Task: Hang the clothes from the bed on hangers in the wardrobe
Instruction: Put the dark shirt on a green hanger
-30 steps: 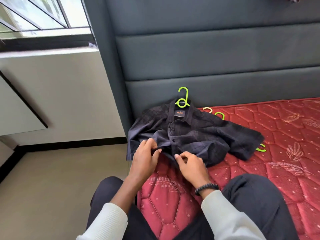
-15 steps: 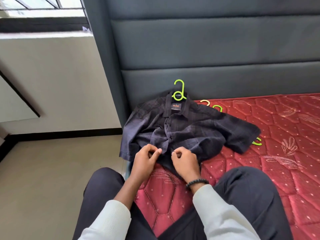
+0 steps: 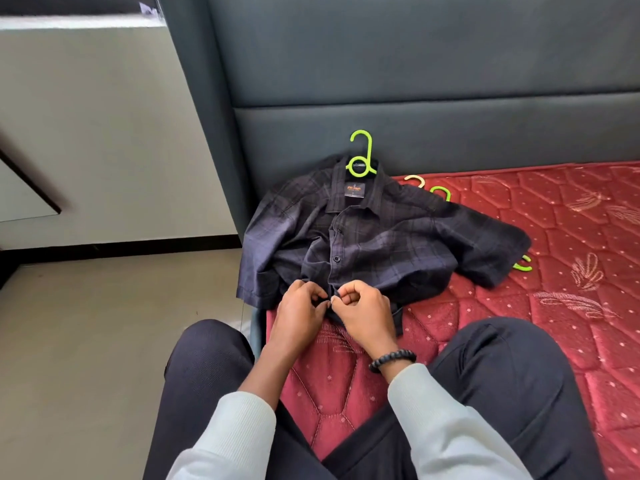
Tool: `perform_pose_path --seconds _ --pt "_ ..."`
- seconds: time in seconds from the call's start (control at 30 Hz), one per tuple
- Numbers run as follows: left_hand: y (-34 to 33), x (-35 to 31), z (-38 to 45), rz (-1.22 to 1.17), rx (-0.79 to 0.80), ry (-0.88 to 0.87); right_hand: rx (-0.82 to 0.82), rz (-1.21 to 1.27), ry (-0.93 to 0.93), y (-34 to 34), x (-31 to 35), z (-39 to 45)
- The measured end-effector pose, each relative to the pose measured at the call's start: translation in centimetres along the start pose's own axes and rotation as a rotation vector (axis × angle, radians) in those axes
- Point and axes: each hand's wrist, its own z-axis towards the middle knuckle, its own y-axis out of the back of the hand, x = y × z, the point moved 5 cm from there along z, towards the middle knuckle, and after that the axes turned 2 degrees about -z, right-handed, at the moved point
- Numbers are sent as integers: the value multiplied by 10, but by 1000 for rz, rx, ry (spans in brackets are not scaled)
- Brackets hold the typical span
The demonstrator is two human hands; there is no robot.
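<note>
Behind the bed I see a dark grey padded headboard [image 3: 415, 81], and at the left a pale wall [image 3: 104, 133] above a beige floor [image 3: 104, 323]. From the head camera, a dark checked shirt [image 3: 381, 244] lies on the red quilted mattress [image 3: 571, 254], close to the corner of the bed. It sits on a green hanger [image 3: 362, 157] whose hook leans on the headboard. Two more hanger hooks [image 3: 440, 192] show just behind the shirt. My left hand [image 3: 298, 313] and right hand [image 3: 363, 313] meet at the lower front edge of the shirt, and the curled fingers [image 3: 341, 296] of both pinch the cloth there. A black bead bracelet [image 3: 391, 358] is on my right wrist.
</note>
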Motion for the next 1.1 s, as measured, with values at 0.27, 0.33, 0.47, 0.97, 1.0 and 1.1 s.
perform_pose_path --seconds 0.27,0.33,0.47,0.97,1.0,1.1 --pt "3 8 5 -329 42 129 -21 -111 109 -14 -3 1" --pt "4 9 6 -465 68 163 -24 -77 117 -15 -3 2" --pt "6 8 4 -551 63 197 -26 12 97 -13 -3 1" --pt "13 6 3 -411 143 188 -2 -319 449 -16 16 -14" --pt "13 4 3 -419 153 180 11 -325 456 -17 17 -15" --pt "14 -2 3 -465 117 153 42 -324 481 -16 19 -15"
